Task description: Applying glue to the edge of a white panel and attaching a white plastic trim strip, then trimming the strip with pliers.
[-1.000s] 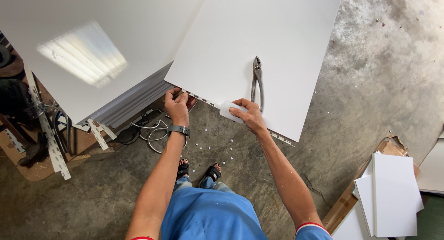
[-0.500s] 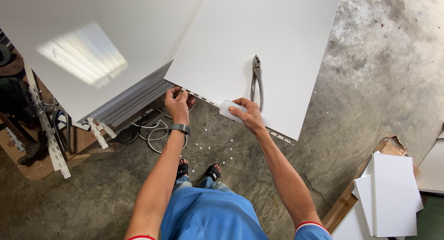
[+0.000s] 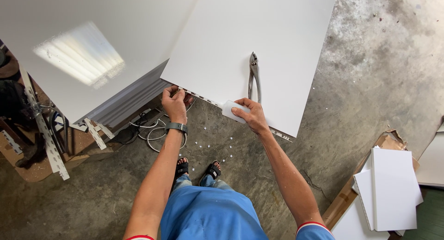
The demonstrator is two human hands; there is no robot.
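Observation:
A large white panel lies flat in front of me, with its near edge showing a row of small notches. My left hand pinches that edge near the panel's left corner; a dark watch is on the wrist. My right hand presses a small white block against the same edge, further right. Metal pliers lie on the panel just above my right hand.
A second large white sheet lies to the left over a stack of panels. Coiled cables and white brackets lie on the concrete floor. Small white chips are scattered near my sandalled feet. A cardboard box with white boards sits at right.

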